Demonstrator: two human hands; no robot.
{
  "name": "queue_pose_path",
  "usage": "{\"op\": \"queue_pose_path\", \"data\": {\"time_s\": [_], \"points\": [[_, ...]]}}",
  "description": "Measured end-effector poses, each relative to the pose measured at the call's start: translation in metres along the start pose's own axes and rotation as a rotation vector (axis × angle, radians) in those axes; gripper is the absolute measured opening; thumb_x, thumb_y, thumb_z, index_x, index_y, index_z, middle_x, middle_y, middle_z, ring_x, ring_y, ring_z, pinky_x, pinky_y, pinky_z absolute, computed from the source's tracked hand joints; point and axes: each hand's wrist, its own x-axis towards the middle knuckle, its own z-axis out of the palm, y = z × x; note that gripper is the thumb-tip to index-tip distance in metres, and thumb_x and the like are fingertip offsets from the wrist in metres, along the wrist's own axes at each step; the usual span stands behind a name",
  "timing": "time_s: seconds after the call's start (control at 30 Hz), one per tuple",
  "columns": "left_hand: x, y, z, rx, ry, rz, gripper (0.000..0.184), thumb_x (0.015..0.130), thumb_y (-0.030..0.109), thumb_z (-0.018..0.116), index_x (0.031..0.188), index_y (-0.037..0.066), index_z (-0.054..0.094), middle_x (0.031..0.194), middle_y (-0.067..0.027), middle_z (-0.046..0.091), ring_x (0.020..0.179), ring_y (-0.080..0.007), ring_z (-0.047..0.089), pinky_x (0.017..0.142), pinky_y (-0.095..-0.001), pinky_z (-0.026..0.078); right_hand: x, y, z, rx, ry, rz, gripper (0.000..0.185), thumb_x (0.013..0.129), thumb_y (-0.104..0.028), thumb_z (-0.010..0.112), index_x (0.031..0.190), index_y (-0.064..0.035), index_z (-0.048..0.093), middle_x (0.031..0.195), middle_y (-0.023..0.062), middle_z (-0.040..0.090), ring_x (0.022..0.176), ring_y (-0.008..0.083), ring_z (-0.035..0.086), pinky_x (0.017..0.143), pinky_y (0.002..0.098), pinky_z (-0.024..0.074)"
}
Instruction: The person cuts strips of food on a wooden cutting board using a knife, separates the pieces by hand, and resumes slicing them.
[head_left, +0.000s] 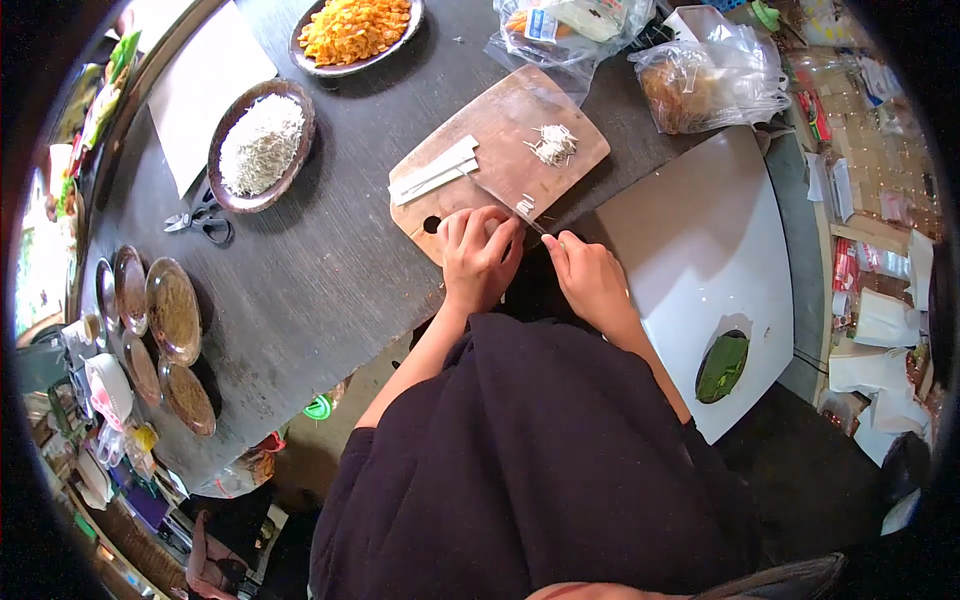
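My right hand (590, 277) is closed round the handle of a knife (500, 197), whose thin blade reaches up and left over the wooden cutting board (500, 112). Bent and pressed together, the fingers of my left hand (480, 250) lie at the board's near edge, beside the blade; what they hold, if anything, is hidden. White flat strips (434, 172) rest on the board's left part. A small heap of thin white slivers (553, 145) lies on its right part, and a few short white pieces (525, 204) are close to the blade.
A bowl of white shreds (262, 145), scissors (205, 220) and several brown dishes (174, 310) stand on the left. Behind are a plate of orange pieces (355, 30) and plastic bags (705, 80). A white surface (690, 240) with a green leaf dish (722, 368) is at right.
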Motion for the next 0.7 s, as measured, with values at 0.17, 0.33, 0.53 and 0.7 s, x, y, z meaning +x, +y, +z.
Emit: {"op": "queue_pose_path", "data": {"time_s": [0.17,0.33,0.53,0.7], "points": [[0.003,0.002,-0.003,0.001,0.003,-0.005,0.023,0.073,0.012,0.081,0.093,0.015,0.070,0.101,-0.0027,0.062,0.094,-0.0283,0.057,0.083,-0.0431,0.044,0.002,0.006,0.016,0.004,0.015,0.014,0.047,0.103,-0.040,0.048,0.078,-0.0022,0.059,0.068,0.0266,0.064,0.069,0.0475,0.065,0.060,0.0560,0.0501],[0.002,0.001,-0.002,-0.002,0.012,0.006,0.025,0.072,0.011,0.081,0.094,0.015,0.070,0.102,-0.0022,0.063,0.094,-0.0278,0.058,0.084,-0.0439,0.044,0.001,-0.002,0.008,0.015,0.039,0.011,0.047,0.103,-0.040,0.048,0.078,-0.0018,0.059,0.068,0.0270,0.063,0.068,0.0476,0.065,0.060,0.0559,0.0501],[0.000,-0.001,0.000,0.000,0.004,0.009,0.023,0.074,0.013,0.078,0.095,0.015,0.068,0.103,-0.0014,0.060,0.097,-0.0266,0.056,0.087,-0.0445,0.043,-0.001,0.002,0.014,0.032,0.002,0.029,0.047,0.103,-0.041,0.047,0.080,-0.0019,0.059,0.068,0.0273,0.063,0.069,0.0478,0.065,0.060,0.0560,0.0502],[0.001,0.001,-0.001,0.006,0.022,-0.002,0.023,0.072,0.010,0.081,0.092,0.014,0.070,0.100,-0.0020,0.064,0.094,-0.0274,0.058,0.084,-0.0434,0.044,0.001,0.007,0.019,-0.010,0.043,0.009,0.048,0.103,-0.043,0.047,0.080,-0.0024,0.059,0.068,0.0274,0.064,0.069,0.0480,0.065,0.059,0.0560,0.0503]]}}
